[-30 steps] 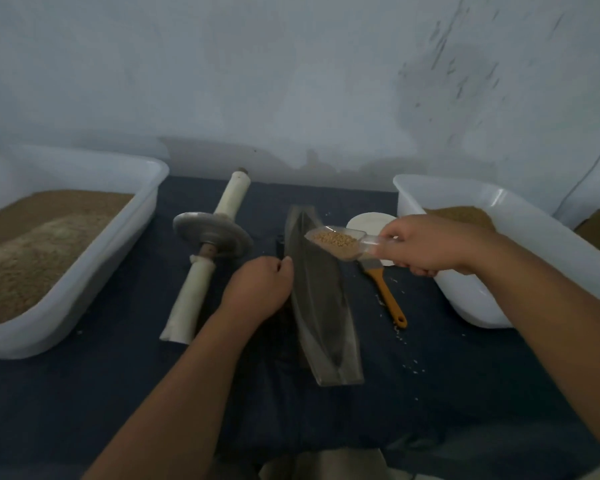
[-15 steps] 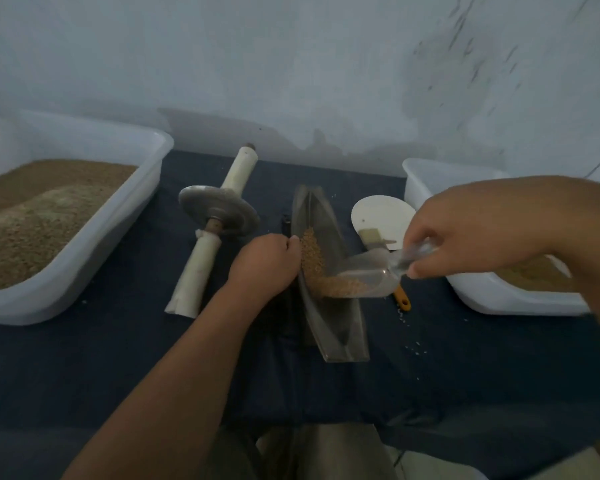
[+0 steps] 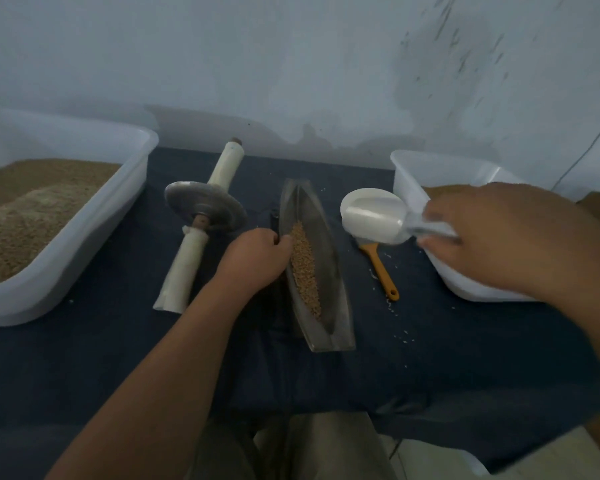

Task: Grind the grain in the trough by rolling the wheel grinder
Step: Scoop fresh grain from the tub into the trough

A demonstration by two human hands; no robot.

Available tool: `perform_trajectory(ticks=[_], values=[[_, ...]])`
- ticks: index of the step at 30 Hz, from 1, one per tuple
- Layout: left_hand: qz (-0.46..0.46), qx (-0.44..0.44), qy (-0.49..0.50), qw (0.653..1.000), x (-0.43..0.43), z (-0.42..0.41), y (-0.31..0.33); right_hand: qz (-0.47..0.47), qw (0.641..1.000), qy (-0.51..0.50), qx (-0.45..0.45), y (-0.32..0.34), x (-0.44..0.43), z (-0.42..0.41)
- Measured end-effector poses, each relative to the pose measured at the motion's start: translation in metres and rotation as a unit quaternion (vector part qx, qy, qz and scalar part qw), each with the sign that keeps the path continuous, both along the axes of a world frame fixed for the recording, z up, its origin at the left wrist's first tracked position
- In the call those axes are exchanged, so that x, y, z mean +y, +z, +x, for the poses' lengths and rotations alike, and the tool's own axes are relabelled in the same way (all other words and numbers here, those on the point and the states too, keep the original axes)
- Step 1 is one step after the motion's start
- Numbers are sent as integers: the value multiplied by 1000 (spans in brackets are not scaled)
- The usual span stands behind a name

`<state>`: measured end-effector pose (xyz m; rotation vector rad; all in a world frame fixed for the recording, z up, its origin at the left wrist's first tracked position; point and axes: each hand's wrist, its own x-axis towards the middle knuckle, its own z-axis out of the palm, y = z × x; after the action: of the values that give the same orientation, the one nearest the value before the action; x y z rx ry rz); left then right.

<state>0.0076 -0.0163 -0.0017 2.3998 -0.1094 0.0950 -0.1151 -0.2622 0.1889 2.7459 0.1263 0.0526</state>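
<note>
Both bare arms stretch forward: the left forearm runs up the middle to the left grip (image 3: 257, 261), fingers curled and knuckles up on the left rim of the trough (image 3: 328, 271), while the right arm reaches in from the side, its right grip (image 3: 499, 237), blurred, pinching the handle of the scoop (image 3: 374, 216).

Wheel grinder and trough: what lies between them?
In the head view, the left hand, gripping the trough's left rim; the wheel grinder lies apart on the dark cloth.
</note>
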Motion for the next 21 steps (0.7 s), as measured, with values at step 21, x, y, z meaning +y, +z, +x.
perform_trajectory(ticks=[21], values=[[41, 41, 27, 998, 4, -20, 26, 161, 944, -276, 80, -91, -180, 134]])
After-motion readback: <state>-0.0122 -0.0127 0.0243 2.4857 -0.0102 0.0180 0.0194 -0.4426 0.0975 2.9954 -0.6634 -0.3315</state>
